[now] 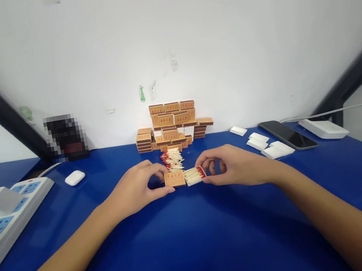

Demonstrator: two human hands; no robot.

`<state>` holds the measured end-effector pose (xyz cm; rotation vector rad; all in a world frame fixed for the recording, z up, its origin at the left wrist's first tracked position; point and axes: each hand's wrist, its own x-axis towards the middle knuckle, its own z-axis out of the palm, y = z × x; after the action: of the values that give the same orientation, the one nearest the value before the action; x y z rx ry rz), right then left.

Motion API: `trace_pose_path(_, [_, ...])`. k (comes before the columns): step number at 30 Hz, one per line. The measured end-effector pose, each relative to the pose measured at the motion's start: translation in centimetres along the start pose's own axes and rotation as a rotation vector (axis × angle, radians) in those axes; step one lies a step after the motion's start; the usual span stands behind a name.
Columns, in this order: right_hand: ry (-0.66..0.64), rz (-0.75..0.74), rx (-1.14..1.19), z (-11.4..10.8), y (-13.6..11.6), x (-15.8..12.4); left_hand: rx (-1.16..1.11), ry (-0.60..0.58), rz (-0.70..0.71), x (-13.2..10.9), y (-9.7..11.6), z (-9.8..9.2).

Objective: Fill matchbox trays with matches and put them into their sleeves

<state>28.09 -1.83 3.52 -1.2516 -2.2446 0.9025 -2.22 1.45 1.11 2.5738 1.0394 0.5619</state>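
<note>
Left hand (135, 190): matchbox (175, 179); right hand (233, 167): tray (194, 175)

Nothing here can be read for certain. The matchbox sleeve (175, 178) held in the left hand (137, 189) carries a line of red characters on its orange face, and the same red print shows on the faces of the stacked matchboxes (173, 125) against the wall (219, 32), but in every case the marks are too small and blurred to make out. The dark object (66, 137) at the back left is pixelated, so whatever stands on it cannot be told.
</note>
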Motion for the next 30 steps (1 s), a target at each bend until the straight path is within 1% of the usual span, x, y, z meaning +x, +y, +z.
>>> trace_pose_path(5, [0.001, 0.005, 0.042, 0.1, -0.3, 0.2, -0.035, 0.01, 0.026, 0.2, -0.1, 0.1])
trace_pose_path(8, [0.045, 0.003, 0.051, 0.2, -0.4, 0.3, -0.067, 0.013, 0.024, 0.2, -0.3, 0.1])
trace_pose_path(12, [0.101, 0.002, 0.031, 0.3, -0.5, 0.2, -0.087, 0.067, 0.036, 0.3, -0.2, 0.0])
trace_pose_path(17, [0.162, 0.011, 0.051, 0.2, -0.8, 0.1, -0.186, 0.138, -0.032, 0.3, 0.0, -0.4])
trace_pose_path(23, [0.207, 0.02, 0.091, 0.0, -0.9, 0.2, -0.285, 0.15, -0.058, 0.5, 0.1, -0.5])
trace_pose_path(30, [0.238, -0.015, 0.109, 0.0, -0.8, 0.2, -0.337, 0.163, -0.067, 0.6, 0.0, -1.0])
